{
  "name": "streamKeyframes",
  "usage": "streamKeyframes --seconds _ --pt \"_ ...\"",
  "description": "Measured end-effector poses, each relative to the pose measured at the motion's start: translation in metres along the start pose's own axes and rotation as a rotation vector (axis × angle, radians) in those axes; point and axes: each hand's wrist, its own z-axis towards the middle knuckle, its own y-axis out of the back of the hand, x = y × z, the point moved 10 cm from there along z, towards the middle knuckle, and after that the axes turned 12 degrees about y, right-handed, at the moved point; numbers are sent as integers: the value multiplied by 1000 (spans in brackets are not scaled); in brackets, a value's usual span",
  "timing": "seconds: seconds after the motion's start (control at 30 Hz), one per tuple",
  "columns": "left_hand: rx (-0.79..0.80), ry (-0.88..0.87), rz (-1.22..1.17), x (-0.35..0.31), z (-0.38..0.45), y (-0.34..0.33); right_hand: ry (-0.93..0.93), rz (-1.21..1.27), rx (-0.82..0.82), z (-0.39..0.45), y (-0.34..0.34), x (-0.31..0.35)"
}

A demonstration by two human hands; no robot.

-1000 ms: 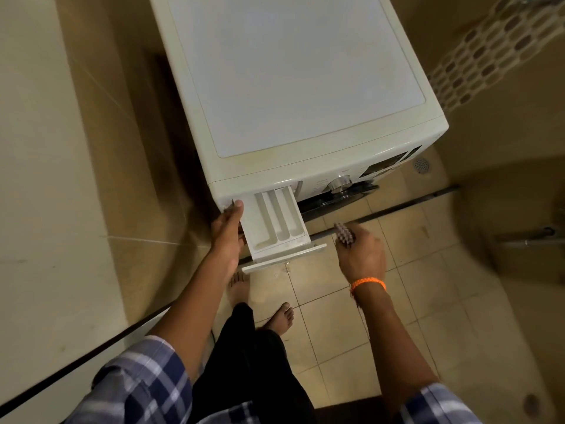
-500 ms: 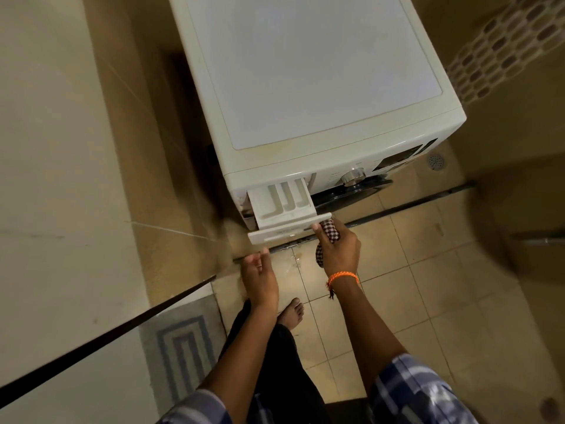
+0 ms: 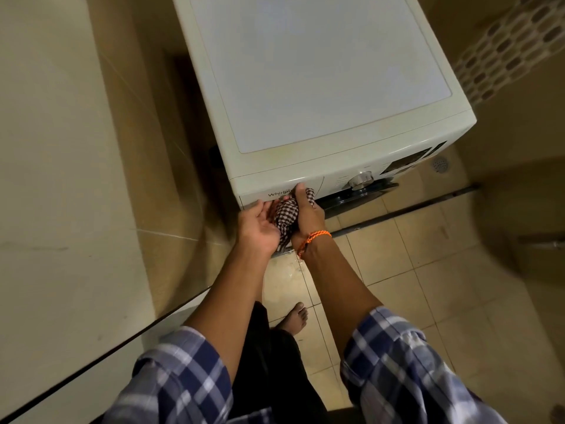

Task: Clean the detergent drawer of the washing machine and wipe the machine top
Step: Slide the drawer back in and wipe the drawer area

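The white washing machine (image 3: 321,71) stands ahead of me, its flat top bare. The detergent drawer (image 3: 263,195) at the left of the front panel is pushed in flush. Just in front of it my right hand (image 3: 308,215) grips a bunched brown-and-white checkered cloth (image 3: 286,214), thumb up near the panel's top edge. My left hand (image 3: 258,224) is palm up beside it, its fingers curled into the cloth's left side. The right part of the drawer front is hidden behind the cloth and hands.
A silver dial (image 3: 360,180) and a dark display (image 3: 406,162) sit on the panel's right, above the dark door (image 3: 357,197). A tiled wall runs close along the machine's left. A floor drain (image 3: 440,165) lies to the right. My bare foot (image 3: 295,318) is on the tiled floor.
The drawer went from pulled out to pushed fully in. My left hand left the drawer and came to the cloth; both hands now meet on it in front of the panel.
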Motion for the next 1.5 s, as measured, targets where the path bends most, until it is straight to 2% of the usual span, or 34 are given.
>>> streamKeyframes --seconds 0.13,0.33,0.63,0.97,1.13,1.5 --pt "24 -7 21 0 1 1 -8 37 -19 8 5 -2" --pt "88 -15 120 9 -7 -1 20 -69 -15 10 19 -7" --pt "105 -56 242 64 -22 41 51 -21 -56 -44 73 -19" --pt "102 -38 179 112 -32 92 76 -7 -120 -92 124 -33" --pt "52 -41 183 116 -40 102 59 -4 -117 -98 135 -44" --pt "62 -53 184 109 -37 96 78 -61 -96 -89 131 -40"
